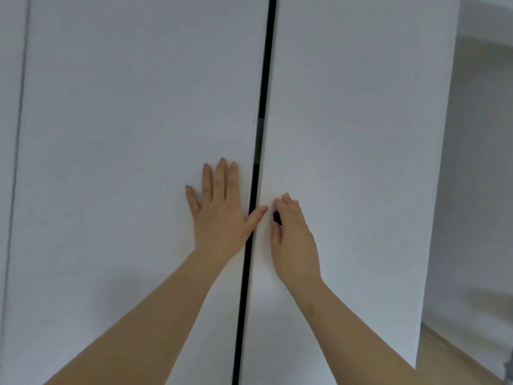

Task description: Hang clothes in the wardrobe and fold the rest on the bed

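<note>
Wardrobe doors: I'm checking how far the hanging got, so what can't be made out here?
1. Head view: what is inside, hidden behind the left door and right door; the gap shows only black.
2. Head view: small dark part at the right hand, mostly covered by its fingers; whether it is gripped is unclear.
3. Head view: door tops and bottoms, cut off by frame edges.

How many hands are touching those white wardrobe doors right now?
2. The left hand lies flat on the left door beside the dark gap; the right hand curls around a small dark knob on the right door.
</note>
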A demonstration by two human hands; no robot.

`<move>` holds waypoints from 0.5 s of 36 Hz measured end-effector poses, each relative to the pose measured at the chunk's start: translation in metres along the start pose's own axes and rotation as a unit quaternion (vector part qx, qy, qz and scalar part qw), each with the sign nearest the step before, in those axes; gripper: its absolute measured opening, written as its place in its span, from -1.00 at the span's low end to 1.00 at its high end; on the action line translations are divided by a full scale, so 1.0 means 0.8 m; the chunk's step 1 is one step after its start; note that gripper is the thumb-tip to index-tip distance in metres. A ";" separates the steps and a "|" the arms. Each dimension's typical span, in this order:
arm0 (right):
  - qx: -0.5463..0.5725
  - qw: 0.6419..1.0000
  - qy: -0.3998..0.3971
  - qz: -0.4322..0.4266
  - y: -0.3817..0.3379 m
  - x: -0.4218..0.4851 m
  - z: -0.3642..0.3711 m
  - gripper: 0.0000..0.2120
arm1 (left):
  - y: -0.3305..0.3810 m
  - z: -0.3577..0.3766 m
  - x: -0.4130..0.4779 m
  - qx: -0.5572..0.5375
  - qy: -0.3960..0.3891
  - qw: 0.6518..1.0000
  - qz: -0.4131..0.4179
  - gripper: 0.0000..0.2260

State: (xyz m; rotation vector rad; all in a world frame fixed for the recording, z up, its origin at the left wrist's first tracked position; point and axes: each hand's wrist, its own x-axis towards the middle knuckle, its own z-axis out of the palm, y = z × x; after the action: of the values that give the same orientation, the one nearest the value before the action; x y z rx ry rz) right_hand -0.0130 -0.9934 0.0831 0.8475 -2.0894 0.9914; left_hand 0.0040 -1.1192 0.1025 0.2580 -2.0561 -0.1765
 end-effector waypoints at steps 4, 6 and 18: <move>-0.008 1.000 -0.021 0.003 0.009 0.016 0.010 -0.59 | -0.008 0.026 0.013 0.030 -0.004 0.999 0.015 -0.18; -0.020 0.999 -0.034 0.005 0.011 0.023 0.014 -0.59 | -0.011 0.035 0.016 0.034 0.014 0.999 0.028 -0.19; -0.042 0.986 -0.161 -0.006 0.029 0.045 0.016 -0.43 | -0.019 0.055 0.008 0.157 -0.005 0.986 0.058 -0.16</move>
State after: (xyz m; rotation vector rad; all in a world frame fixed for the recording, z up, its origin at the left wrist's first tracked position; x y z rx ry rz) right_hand -0.0551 -1.0018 0.0959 1.0308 -2.3736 0.7937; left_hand -0.0360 -1.1348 0.0837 0.3300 -2.0971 0.2200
